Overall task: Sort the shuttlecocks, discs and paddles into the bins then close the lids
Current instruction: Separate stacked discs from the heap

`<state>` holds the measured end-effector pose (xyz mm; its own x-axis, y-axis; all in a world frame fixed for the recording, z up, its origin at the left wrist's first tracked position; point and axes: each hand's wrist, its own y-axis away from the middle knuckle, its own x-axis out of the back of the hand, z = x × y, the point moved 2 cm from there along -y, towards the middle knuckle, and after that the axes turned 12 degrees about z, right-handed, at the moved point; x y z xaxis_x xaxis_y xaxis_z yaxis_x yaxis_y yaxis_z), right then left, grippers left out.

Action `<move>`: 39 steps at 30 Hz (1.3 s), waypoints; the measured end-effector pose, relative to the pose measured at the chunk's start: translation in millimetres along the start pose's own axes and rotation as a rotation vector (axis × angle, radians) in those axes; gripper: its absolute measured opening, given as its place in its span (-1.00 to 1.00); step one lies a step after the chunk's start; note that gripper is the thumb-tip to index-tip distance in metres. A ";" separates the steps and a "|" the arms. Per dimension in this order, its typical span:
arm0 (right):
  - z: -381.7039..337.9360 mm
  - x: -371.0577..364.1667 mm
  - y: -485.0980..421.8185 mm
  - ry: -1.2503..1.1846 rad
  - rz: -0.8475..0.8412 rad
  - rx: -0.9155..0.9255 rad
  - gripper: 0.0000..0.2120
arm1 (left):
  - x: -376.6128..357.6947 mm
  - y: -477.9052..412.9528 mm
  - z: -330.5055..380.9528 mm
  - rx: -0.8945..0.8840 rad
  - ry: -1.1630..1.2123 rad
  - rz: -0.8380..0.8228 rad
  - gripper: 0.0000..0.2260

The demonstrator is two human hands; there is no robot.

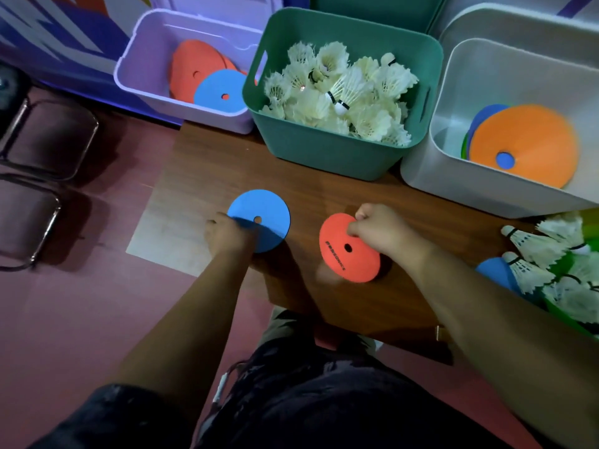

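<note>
Desk [324, 196]: brown wood-grain top, smooth, low sheen; a paler, duller patch at its left end. Lilac bin [136, 82]: moulded plastic, smooth, faint gloss on the rim. Green bin [324, 157]: plastic, matt, even surface. White bin [431, 176]: plastic, smooth, slightly translucent-looking walls. Shuttlecocks [343, 92]: off-white feather skirts, ragged and fibrous at the edges, with black bands and smooth white bases. Blue disc [265, 205], red disc [343, 254] and orange disc [531, 140]: thin, matt, rubbery or soft-plastic look, material not certain; the red one bears black printed lettering. Chair frame [55, 218]: tubular metal, polished, reflective. Floor [81, 319]: reddish, matt. Garment [308, 400]: dark cloth, creased.
</note>
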<state>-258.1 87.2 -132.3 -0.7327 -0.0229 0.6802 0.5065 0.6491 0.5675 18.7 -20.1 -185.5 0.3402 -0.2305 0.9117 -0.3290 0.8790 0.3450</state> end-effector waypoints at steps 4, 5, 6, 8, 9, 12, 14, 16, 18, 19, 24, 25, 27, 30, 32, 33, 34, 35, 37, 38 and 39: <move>-30.5 -1.6 10.0 -0.134 0.004 -0.014 -0.79 | -0.3 -19.0 12.9 0.010 -0.071 -0.117 0.00; -38.9 -2.5 13.5 -0.144 0.000 -0.024 -0.80 | -1.6 -23.5 13.4 0.000 -0.050 -0.183 -0.03; -47.6 -3.3 15.9 -0.137 0.003 -0.024 -0.80 | -0.7 -27.4 11.2 0.005 -0.004 -0.241 -0.07; -66.6 -4.7 18.5 -0.121 0.010 0.003 -0.79 | 2.8 -35.1 2.0 0.020 0.082 -0.269 -0.24; -77.0 -5.1 18.9 -0.113 0.006 0.022 -0.80 | 3.9 -37.8 -2.6 -0.024 0.086 -0.264 -0.34; -114.3 -0.8 24.7 -0.094 -0.019 0.111 -0.81 | 12.1 -38.6 -12.2 -0.126 0.158 -0.267 -0.55; -144.3 6.1 29.0 -0.103 -0.025 0.189 -0.78 | 18.9 -40.0 -20.4 -0.058 0.330 -0.334 -0.66; -178.5 15.5 31.9 -0.148 -0.007 0.271 -0.77 | 32.3 -43.6 -27.8 0.055 0.507 -0.397 -0.77; -213.6 25.6 30.0 -0.248 0.066 0.338 -0.77 | 48.1 -51.3 -35.6 0.105 0.637 -0.402 -0.80; -230.9 29.0 26.3 -0.327 0.103 0.360 -0.78 | 59.8 -55.7 -37.3 0.114 0.705 -0.392 -0.80; -297.3 32.1 -2.6 -0.828 0.107 0.239 -0.83 | 119.8 -76.2 -33.2 0.161 0.947 -0.369 -0.75; -304.1 29.0 -5.7 -0.840 0.073 0.201 -0.82 | 130.5 -80.7 -31.4 0.153 0.975 -0.352 -0.73; -307.3 20.8 -6.7 -0.763 0.030 0.145 -0.93 | 148.4 -89.4 -27.6 0.130 1.009 -0.325 -0.75; -292.4 5.9 -2.7 -0.632 0.011 0.110 -0.95 | 170.5 -98.7 -16.6 0.085 1.052 -0.301 -0.85; -275.5 -1.2 -0.2 -0.602 0.018 0.077 -0.94 | 181.6 -109.2 -5.1 0.057 1.078 -0.282 -0.85; -265.7 -3.6 0.4 -0.592 0.027 0.055 -0.94 | 187.5 -116.5 1.7 0.032 1.088 -0.272 -0.86; -256.1 -5.1 0.3 -0.576 0.042 0.038 -0.93 | 195.1 -122.6 10.0 -0.001 1.109 -0.271 -0.86; -246.7 -6.2 -0.1 -0.555 0.059 0.026 -0.92 | 202.2 -129.1 19.9 -0.027 1.161 -0.269 -0.84; -228.6 -7.6 -1.9 -0.512 0.079 0.013 -0.91 | 214.1 -142.8 40.5 -0.032 1.300 -0.261 -0.81; -221.3 -7.0 -1.5 -0.495 0.084 0.007 -0.90 | 217.6 -150.0 49.8 -0.016 1.325 -0.245 -0.86; -214.8 -6.1 -0.3 -0.485 0.089 0.001 -0.89 | 219.8 -154.5 57.8 -0.004 1.296 -0.221 -0.90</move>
<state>-156.1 -76.2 -36.9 -0.8140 0.3889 0.4314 0.5763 0.6333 0.5166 93.4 -230.7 -25.5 0.9801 0.1947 -0.0392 -0.1559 0.8763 0.4558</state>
